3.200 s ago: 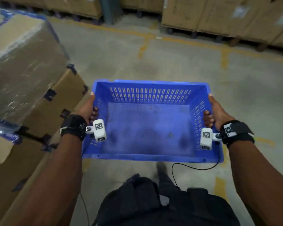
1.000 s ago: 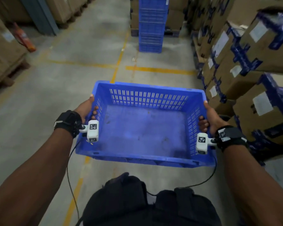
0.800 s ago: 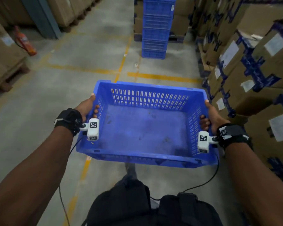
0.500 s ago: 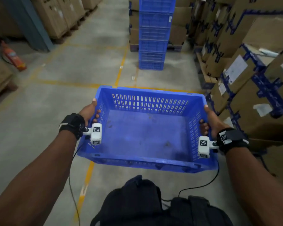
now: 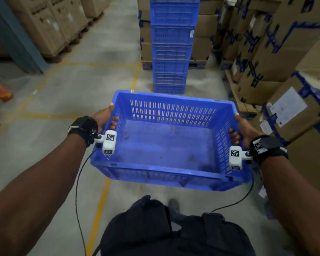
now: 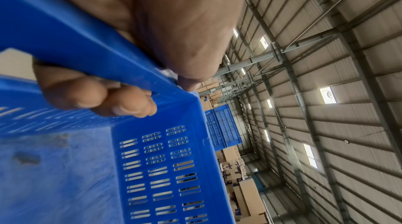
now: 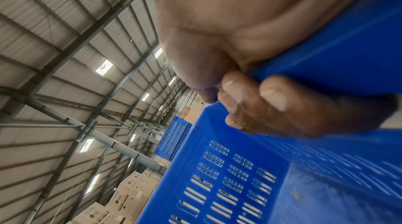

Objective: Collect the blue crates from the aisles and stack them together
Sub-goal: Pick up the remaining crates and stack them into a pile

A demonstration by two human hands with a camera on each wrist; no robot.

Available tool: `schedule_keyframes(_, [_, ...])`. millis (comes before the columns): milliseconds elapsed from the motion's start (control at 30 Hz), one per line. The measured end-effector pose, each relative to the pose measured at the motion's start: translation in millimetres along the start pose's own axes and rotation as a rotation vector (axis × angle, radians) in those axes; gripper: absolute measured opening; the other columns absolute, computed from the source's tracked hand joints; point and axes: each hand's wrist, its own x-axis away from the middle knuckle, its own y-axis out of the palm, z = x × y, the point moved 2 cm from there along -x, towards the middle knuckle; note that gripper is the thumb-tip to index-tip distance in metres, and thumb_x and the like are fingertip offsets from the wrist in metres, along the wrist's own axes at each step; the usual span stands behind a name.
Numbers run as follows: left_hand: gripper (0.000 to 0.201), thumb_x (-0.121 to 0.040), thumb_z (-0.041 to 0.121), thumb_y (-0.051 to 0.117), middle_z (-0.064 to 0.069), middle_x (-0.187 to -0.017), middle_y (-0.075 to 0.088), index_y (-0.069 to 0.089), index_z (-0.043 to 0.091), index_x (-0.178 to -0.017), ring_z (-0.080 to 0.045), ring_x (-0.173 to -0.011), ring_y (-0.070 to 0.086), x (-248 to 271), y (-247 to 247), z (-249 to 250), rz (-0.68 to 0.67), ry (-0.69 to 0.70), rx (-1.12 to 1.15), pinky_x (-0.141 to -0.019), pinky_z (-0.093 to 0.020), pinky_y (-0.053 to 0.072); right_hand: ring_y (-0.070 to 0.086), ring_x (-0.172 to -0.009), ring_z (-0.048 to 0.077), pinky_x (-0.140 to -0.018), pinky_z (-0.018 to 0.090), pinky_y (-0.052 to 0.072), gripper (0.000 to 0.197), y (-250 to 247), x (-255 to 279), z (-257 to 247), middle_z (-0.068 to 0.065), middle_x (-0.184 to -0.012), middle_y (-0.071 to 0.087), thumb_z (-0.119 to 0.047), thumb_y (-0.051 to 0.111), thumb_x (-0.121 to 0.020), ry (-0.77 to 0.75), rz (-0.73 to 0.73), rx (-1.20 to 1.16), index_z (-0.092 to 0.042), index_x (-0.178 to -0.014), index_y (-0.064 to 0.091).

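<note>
Warehouse aisle [image 5: 92, 85]: both hands hold crate [image 5: 166, 143] level, crosswise.

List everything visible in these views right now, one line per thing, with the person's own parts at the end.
Blue slotted plastic crate: one, blue, carried in front of the person, nothing in it.
Stack of blue plastic crates: one tall stack, top out of frame, blue, on the floor straight ahead.
Brown cardboard boxes: many, brown with blue strapping, piled along the right; plainer ones at the far left.
Yellow floor lines: several, yellow, on the grey concrete floor.
Red object: one, at the left edge, too blurred to name.
Black bag: one, at the person's front.
Left hand: grips the crate's left rim.
Right hand: grips the crate's right rim.
</note>
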Motion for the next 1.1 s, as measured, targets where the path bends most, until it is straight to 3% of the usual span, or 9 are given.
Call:
schedule_keyframes(100, [0.052, -0.103, 0.057, 0.034, -0.006, -0.072, 0.043, 0.050, 0.010, -0.092, -0.010, -0.031, 0.040, -59, 9, 46, 0.006, -0.005, 0.014, -0.034, -0.016, 0.038, 0.019, -0.029, 0.009, -0.034, 0.015, 0.019, 0.069, 9, -52, -75, -0.004, -0.042, 0.024, -0.081, 0.029, -0.090, -0.013, -0.046, 0.004, -0.016, -0.069, 0.038])
schedule_keyframes(167, [0.052, -0.103, 0.057, 0.035, -0.006, -0.072, 0.043, 0.050, 0.010, -0.087, -0.009, -0.030, 0.040, -97, 10, 75, 0.064, 0.007, 0.025, -0.034, -0.015, 0.037, 0.020, -0.029, 0.009, -0.034, 0.015, 0.019, 0.069, 18, -81, -127, -0.005, -0.041, 0.024, -0.081, 0.028, -0.089, -0.007, -0.045, 0.030, -0.016, -0.069, 0.037])
schedule_keyframes(367, [0.052, -0.103, 0.058, 0.034, -0.003, -0.071, 0.043, 0.049, 0.012, -0.084, -0.007, -0.028, 0.037, -221, 3, 151, 0.129, 0.010, 0.025, -0.032, -0.014, 0.032, 0.019, -0.028, 0.008, -0.033, 0.013, 0.020, 0.066, 58, -176, -258, -0.005, -0.041, 0.024, -0.078, 0.029, -0.091, -0.004, -0.070, 0.060, -0.016, -0.070, 0.037])
schedule_keyframes(667, [0.045, -0.106, 0.053, 0.032, -0.002, -0.072, 0.041, 0.043, 0.015, -0.085, -0.006, -0.028, 0.037, -438, -2, 289, 0.037, -0.051, -0.004, -0.028, -0.013, 0.025, 0.022, -0.027, 0.008, -0.034, 0.011, 0.021, 0.068, 121, -339, -424, -0.004, -0.041, 0.027, -0.078, 0.029, -0.091, 0.044, -0.024, 0.040, -0.015, -0.068, 0.037])
schedule_keyframes(900, [0.040, -0.107, 0.049, 0.030, -0.002, -0.074, 0.044, 0.044, 0.017, -0.088, -0.005, -0.029, 0.041, -558, 27, 448, -0.017, 0.063, -0.078, -0.030, -0.011, 0.029, 0.024, -0.028, 0.009, -0.035, 0.012, 0.022, 0.069, 124, -406, -566, -0.003, -0.042, 0.030, -0.080, 0.026, -0.091, 0.015, 0.010, -0.007, -0.015, -0.070, 0.037])
schedule_keyframes(967, [0.041, -0.108, 0.048, 0.029, -0.003, -0.070, 0.048, 0.044, 0.014, -0.089, -0.006, -0.029, 0.042, -589, 38, 492, -0.019, 0.070, -0.093, -0.031, -0.011, 0.032, 0.024, -0.028, 0.009, -0.036, 0.012, 0.021, 0.067, 121, -421, -610, -0.003, -0.043, 0.032, -0.078, 0.025, -0.093, -0.001, 0.017, -0.015, -0.016, -0.071, 0.037])
schedule_keyframes(1100, [0.043, -0.108, 0.046, 0.029, 0.002, -0.042, 0.055, 0.047, 0.014, -0.088, -0.006, -0.029, 0.046, -651, 60, 569, -0.010, 0.088, -0.135, -0.033, -0.015, 0.039, 0.028, -0.028, 0.007, -0.036, 0.011, 0.022, 0.059, 116, -447, -699, -0.003, -0.042, 0.035, -0.066, 0.022, -0.100, -0.087, -0.021, -0.041, -0.016, -0.076, 0.040])
